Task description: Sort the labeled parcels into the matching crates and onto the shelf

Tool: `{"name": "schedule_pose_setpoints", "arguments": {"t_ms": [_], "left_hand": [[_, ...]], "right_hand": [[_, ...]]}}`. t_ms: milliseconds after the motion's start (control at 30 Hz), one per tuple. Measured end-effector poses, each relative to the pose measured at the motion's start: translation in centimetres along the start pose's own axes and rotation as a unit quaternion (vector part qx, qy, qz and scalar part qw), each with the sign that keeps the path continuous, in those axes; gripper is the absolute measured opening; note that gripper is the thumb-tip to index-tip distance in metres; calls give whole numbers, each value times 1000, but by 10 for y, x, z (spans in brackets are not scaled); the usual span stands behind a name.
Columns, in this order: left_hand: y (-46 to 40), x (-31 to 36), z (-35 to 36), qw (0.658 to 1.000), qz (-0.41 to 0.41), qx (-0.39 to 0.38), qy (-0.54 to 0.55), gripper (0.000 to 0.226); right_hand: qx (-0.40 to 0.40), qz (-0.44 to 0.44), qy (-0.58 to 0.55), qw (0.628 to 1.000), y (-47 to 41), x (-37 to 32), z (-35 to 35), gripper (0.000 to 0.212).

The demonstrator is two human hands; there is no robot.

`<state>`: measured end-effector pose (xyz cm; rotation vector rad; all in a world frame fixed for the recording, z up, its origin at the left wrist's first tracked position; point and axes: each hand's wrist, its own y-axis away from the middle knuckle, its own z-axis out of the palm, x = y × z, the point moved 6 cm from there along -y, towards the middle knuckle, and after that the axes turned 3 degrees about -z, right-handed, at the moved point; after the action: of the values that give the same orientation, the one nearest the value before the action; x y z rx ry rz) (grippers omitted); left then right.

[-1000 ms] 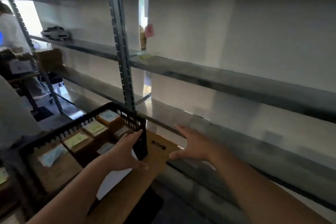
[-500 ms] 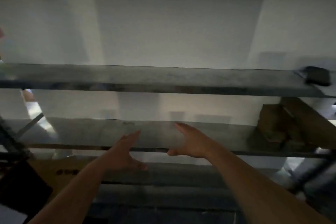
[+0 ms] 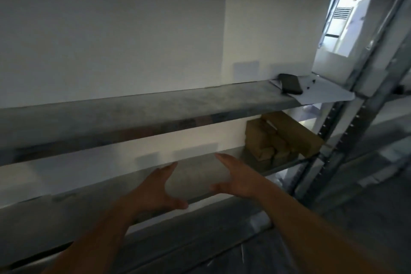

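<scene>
Both hands are held out in front of the metal shelving with palms facing each other and nothing between them. The left hand (image 3: 155, 187) has its fingers straight and together, pointing up and toward the shelf, the thumb spread low to the right. The right hand (image 3: 235, 178) mirrors it, fingers extended and thumb pointing left; it holds nothing either. The two hands are near each other but apart, and both bare forearms run down to the bottom edge of the view.

Behind the hands lies the lower shelf (image 3: 195, 176), a grey metal board; whether the hands touch its front edge cannot be told. Further right on that same shelf, well apart from the hands, sits a stack of brown cardboard parcels (image 3: 280, 138), piled against the shelf's right end; their labels cannot be made out.

Above runs the upper shelf (image 3: 155, 111), also grey metal. At its right end lies a white sheet (image 3: 322, 91) with a dark flat object (image 3: 290, 83) on it. A perforated steel upright (image 3: 347, 131) stands at the right, and a pale wall (image 3: 111, 29) fills the background.
</scene>
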<state>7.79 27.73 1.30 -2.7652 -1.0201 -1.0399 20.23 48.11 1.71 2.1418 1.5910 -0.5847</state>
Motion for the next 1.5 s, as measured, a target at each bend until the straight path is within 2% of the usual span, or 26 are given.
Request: {"name": "schedule_pose_setpoints", "arguments": {"t_ms": [133,333,467,600,733,800,867,933,1067,1200,1300,1367,1500], "left_hand": [[-45,32,21,999,33,-38,11,133],[-101,86,54,995,70,-69,2,131],[-143,119,77,994,80,-74,-2,133],[-185,155,100,992,91,-82,-1,136],[-223,197,118,989,118,-79,31,118],[-242,214,128,990,110,-82,36,120],[-262,228,138,992,95,-76,43,121],[-280,243,146,993,85,-63,60,114],[-313,274,159,993,80,-19,79,101],[-349,298,167,989,84,15,125,84],[-379,304,174,988,60,32,140,84],[-396,305,180,987,56,37,145,80],[-419,304,188,985,60,16,161,73]], "right_hand": [[31,31,-3,999,18,36,-25,98],[76,93,-8,993,35,94,-67,103],[107,94,14,990,31,136,-100,95],[119,116,67,984,21,190,-139,104],[167,83,99,978,5,239,-186,84],[175,75,119,974,-4,261,-207,85],[172,79,114,975,-15,285,-225,85],[162,89,77,980,-29,311,-238,76],[109,120,-4,987,-56,354,-252,70],[68,114,-45,990,-75,382,-258,69],[19,97,-65,993,-87,397,-255,68],[-8,91,-73,993,-93,405,-253,69],[-38,100,-133,985,-103,419,-246,60]]}}
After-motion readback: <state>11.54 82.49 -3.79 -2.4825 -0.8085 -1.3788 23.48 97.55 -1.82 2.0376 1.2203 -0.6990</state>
